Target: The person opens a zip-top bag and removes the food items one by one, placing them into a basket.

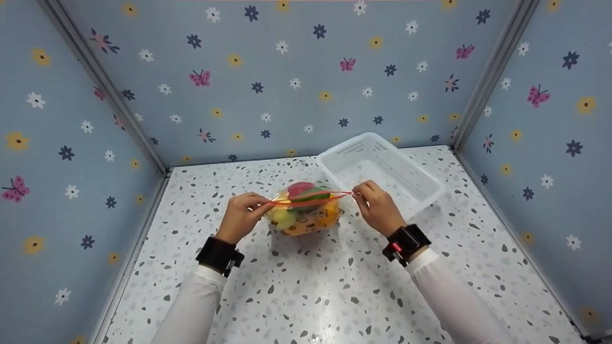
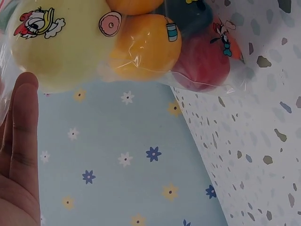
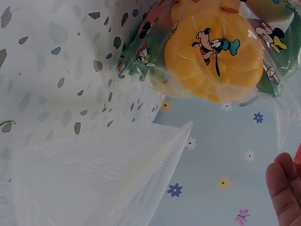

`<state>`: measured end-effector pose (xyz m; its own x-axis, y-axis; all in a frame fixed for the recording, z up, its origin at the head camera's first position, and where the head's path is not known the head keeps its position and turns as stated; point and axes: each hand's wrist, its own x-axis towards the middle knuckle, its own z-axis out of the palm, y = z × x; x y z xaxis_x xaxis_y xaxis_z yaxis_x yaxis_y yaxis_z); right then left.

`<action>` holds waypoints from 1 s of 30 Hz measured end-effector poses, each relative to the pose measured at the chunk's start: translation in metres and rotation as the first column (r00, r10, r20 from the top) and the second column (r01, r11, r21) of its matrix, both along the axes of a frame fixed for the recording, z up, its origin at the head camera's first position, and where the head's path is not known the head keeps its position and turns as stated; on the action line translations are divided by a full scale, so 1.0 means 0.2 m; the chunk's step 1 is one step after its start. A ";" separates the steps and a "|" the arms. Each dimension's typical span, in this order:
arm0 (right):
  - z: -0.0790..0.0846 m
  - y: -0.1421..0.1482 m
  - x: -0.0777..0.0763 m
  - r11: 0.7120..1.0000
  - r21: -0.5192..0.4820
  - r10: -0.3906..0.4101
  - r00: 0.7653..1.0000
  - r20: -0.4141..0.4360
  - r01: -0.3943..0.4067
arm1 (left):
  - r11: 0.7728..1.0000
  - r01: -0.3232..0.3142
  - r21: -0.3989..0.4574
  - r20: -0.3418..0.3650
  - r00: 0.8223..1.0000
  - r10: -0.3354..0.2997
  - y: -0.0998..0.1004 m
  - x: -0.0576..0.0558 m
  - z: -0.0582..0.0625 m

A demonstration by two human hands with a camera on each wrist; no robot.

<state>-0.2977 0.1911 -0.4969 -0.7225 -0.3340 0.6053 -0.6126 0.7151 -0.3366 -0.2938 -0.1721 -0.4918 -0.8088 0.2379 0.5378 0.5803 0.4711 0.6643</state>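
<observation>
A clear zip bag with cartoon prints and a red zip edge stands on the speckled table, filled with several rounded, fruit- or vegetable-like items. Among them are a yellow-green one, an orange pumpkin-shaped one and a dark red one. My left hand pinches the left end of the zip edge between thumb and fingers. At the right end of that edge, my right hand pinches the corner. Between the hands, the red edges stand slightly apart in the middle.
Behind my right hand, a white perforated plastic basket sits at an angle on the speckled table. Blue flowered panels enclose the table at the back and both sides, joined by grey metal posts.
</observation>
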 end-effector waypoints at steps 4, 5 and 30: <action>0.00 0.01 0.01 0.997 0.070 -0.027 1.000 0.012 0.027 | 0.999 -0.011 -0.047 0.012 1.000 0.011 0.01 0.02 0.01; 0.00 0.01 0.01 0.997 0.079 -0.025 1.000 0.013 0.024 | 0.997 -0.018 -0.068 0.013 1.000 0.019 0.01 0.02 0.01; -0.14 0.03 0.05 0.989 0.147 0.034 0.998 -0.047 -0.027 | 0.886 0.116 -0.450 0.150 0.987 -0.053 0.21 0.16 0.06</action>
<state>-0.2873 0.1970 -0.5240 -0.6813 -0.4430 0.5828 -0.6481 0.7351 -0.1988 -0.2620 -0.1296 -0.4801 -0.8295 0.5019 0.2452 0.5552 0.6929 0.4600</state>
